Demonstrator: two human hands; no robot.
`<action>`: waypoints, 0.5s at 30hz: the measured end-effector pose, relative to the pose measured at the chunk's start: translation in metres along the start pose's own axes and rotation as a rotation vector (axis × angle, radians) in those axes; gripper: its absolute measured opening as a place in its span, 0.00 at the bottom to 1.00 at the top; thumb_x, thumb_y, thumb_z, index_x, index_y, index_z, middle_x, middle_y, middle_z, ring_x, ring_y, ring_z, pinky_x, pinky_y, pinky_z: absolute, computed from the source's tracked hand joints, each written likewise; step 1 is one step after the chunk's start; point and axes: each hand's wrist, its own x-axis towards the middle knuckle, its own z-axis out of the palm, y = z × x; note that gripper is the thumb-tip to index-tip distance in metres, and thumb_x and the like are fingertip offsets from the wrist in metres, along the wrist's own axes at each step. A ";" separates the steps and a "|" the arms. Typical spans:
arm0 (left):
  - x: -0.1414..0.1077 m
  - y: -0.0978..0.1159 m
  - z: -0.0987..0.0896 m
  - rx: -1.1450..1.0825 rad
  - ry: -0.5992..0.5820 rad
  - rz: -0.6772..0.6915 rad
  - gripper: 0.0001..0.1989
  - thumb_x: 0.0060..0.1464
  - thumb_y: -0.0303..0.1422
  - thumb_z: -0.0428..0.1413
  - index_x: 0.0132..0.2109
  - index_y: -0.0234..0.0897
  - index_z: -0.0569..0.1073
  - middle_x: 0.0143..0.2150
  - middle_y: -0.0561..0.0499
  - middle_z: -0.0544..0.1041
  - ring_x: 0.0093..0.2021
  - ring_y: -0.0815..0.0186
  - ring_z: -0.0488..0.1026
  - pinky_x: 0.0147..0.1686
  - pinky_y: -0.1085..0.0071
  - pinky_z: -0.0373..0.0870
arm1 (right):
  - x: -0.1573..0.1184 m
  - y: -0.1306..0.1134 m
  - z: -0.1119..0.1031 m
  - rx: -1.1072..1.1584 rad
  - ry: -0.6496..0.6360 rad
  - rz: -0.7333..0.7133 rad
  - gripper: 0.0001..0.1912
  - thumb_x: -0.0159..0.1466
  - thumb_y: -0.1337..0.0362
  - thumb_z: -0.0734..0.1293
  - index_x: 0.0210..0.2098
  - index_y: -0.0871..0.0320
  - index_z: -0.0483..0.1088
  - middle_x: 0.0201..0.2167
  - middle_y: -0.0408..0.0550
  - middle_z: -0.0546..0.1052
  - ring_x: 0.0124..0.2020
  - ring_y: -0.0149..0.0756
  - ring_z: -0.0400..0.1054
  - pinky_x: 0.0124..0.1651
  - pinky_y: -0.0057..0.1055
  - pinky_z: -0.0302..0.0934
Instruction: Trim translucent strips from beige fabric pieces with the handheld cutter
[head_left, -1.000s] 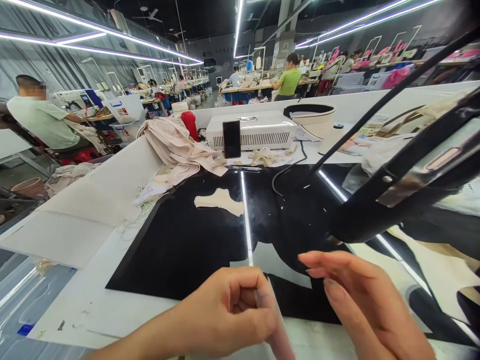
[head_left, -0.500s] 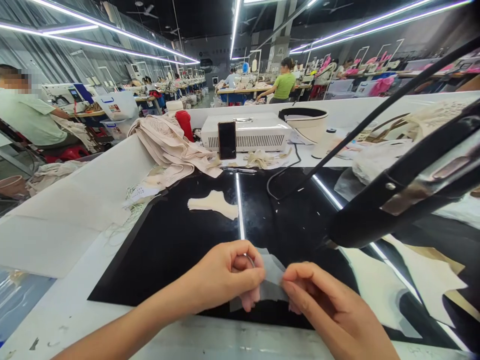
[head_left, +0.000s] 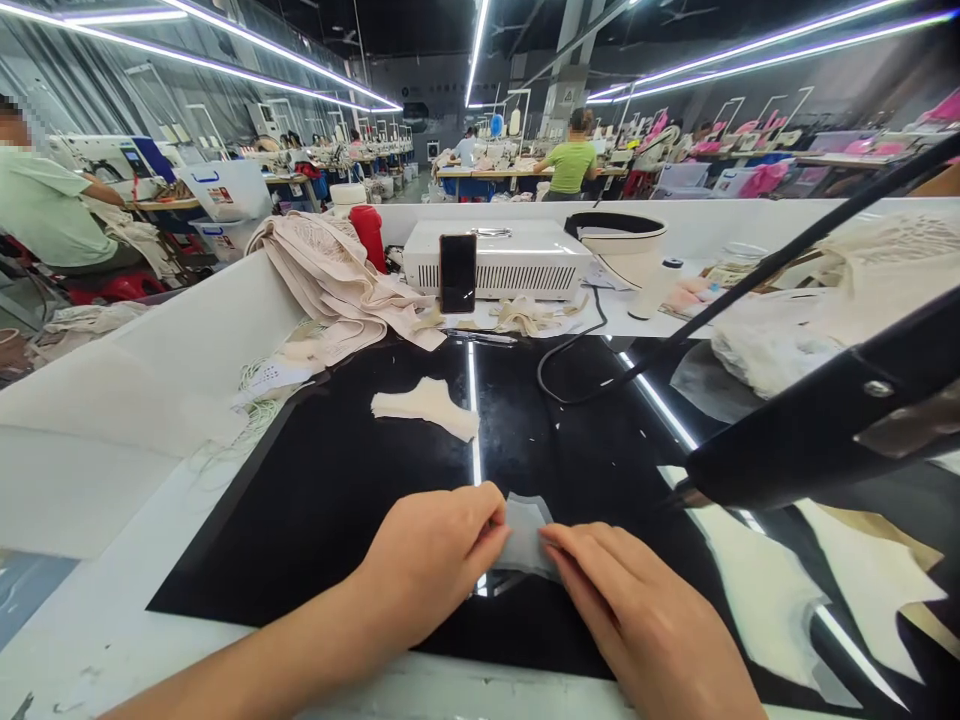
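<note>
A small translucent white piece is stretched between my two hands, low over the front of the glossy black board. My left hand pinches its left edge between thumb and fingers. On its right edge, the thumb and fingertips of my right hand are pressed together. Beyond my hands a cream fabric piece lies flat on the board. Larger cream pieces with translucent edging rest on the right, beside my right hand.
A black tool arm with a cable juts in from the right. Behind the board are a phone, a white vented box, piled beige fabric and a red spool. People sit further off.
My left hand has turned, with its fingers now closed on the translucent piece's left edge. My right hand's fingers look straighter. The view has shifted slightly.
</note>
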 end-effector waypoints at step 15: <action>0.002 0.000 0.006 0.239 -0.058 0.057 0.09 0.70 0.34 0.50 0.38 0.39 0.70 0.34 0.55 0.76 0.35 0.63 0.76 0.33 0.68 0.62 | -0.001 -0.003 0.003 -0.160 -0.031 -0.066 0.12 0.74 0.68 0.58 0.45 0.58 0.74 0.33 0.48 0.76 0.31 0.38 0.69 0.33 0.35 0.61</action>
